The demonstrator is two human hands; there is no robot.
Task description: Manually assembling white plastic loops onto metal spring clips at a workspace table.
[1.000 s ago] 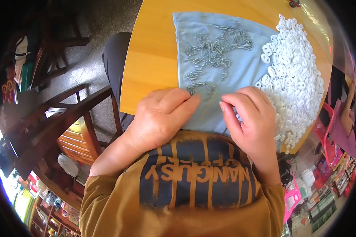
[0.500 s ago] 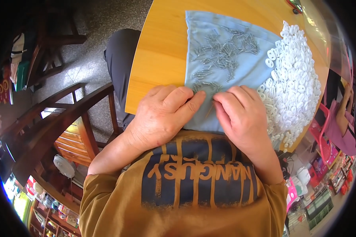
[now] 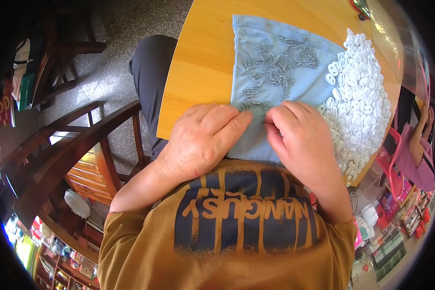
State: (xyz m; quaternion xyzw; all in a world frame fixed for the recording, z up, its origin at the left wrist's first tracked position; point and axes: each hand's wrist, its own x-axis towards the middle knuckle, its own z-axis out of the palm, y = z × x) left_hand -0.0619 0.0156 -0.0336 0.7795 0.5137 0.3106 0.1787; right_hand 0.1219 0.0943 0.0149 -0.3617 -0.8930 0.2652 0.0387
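Both hands rest at the near edge of a light blue cloth, fingertips almost meeting. My left hand has its thumb and fingers pressed together by the nearest small grey coiled springs, and whatever lies under the fingertips is hidden. Fingers curled in a pinch, my right hand is just to the right of it. A thin yellowish sliver shows below the right fingertips, too small to identify. More springs lie scattered over the cloth. Right of the cloth is a large heap of white oval plastic pieces with holes.
A yellow wooden table carries the cloth and the heap. Dark wooden chair frames stand at the left on a speckled floor. On the far left side is a dark-trousered knee. A pink chair stands beyond the table's right edge.
My right hand has moved slightly right and away from me, widening the gap between the fingertips. My left hand stays nearly in place. The whole view has shifted a little.
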